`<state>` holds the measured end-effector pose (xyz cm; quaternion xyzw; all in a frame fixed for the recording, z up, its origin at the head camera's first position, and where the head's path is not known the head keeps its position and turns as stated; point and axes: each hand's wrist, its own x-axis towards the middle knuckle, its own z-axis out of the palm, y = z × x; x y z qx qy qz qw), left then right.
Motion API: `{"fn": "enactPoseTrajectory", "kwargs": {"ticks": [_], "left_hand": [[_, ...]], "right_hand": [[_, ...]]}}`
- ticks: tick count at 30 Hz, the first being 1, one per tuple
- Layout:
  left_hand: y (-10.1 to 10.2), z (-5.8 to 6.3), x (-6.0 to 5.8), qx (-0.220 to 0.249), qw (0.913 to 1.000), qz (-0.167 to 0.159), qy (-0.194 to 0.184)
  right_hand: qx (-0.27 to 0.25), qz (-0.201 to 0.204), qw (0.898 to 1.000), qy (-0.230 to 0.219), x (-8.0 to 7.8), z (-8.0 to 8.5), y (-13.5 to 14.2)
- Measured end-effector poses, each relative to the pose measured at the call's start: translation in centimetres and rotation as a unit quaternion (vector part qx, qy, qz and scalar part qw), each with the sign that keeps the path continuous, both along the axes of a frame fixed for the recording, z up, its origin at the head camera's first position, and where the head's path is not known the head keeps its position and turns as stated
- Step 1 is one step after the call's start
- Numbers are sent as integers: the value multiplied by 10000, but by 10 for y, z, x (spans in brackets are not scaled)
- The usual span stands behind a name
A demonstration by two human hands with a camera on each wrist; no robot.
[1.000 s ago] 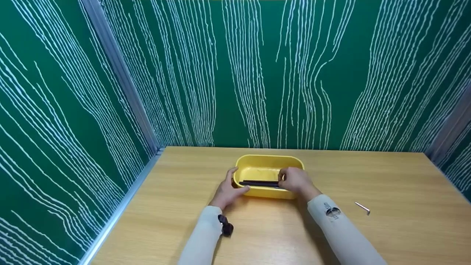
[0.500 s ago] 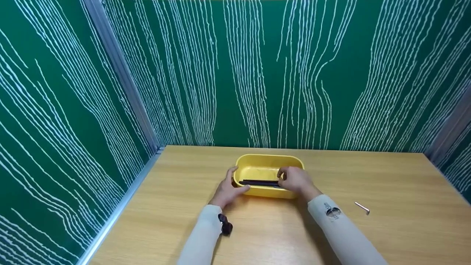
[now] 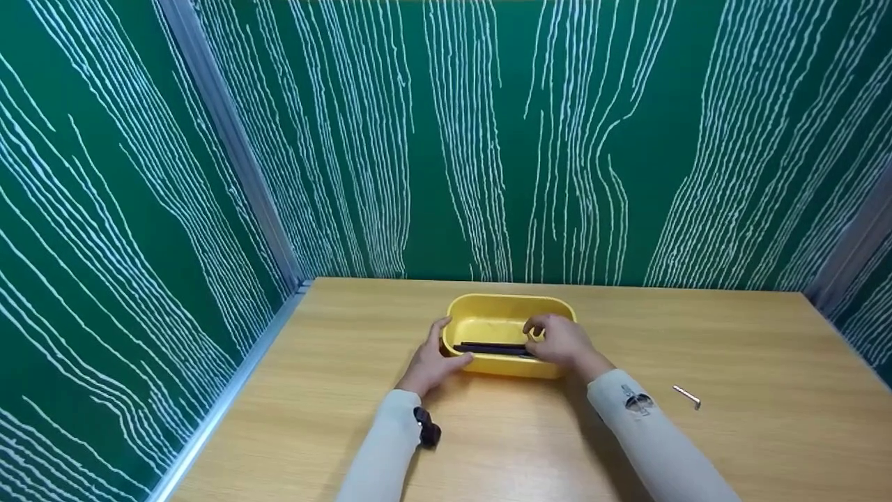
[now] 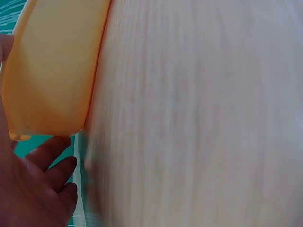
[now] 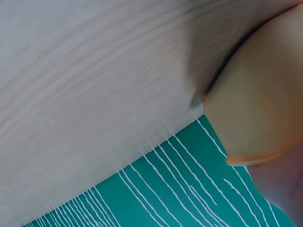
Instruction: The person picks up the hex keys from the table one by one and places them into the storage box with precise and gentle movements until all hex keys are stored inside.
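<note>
A yellow plastic bin (image 3: 512, 307) stands on the table, with slim dark sticks (image 3: 491, 348) lying along its near side. My left hand (image 3: 426, 364) grips the bin's left end, thumb over the front rim and fingers round the outer side. In the left wrist view that hand's curled fingers (image 4: 57, 163) sit under the bin's end wall (image 4: 52, 71). Over the bin's right end is my right hand (image 3: 563, 341), its bent fingers and thumb at the right end of the sticks; I cannot tell whether it holds one. The right wrist view catches mostly the bin's outer wall (image 5: 260, 94).
A small L-shaped metal piece (image 3: 687, 396) lies on the wooden table (image 3: 502, 439) to the right of the bin. Green walls (image 3: 453, 139) with wavy white lines rise behind and at the sides. A grey metal post (image 3: 230, 132) marks the back left corner.
My right hand has lifted slightly, and the gap between its index finger and thumb has widened. The left hand and the bin stay in place.
</note>
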<state>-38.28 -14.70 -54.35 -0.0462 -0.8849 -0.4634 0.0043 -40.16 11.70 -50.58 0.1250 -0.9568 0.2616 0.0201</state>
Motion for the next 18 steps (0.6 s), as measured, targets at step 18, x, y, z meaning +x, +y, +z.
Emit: {"fn": "enactPoseTrajectory", "kwargs": {"ticks": [18], "left_hand": [[-1,0,1,103,9999,-64,-6]], "right_hand": [[-838,343,9959,-44,7,17,12]]}}
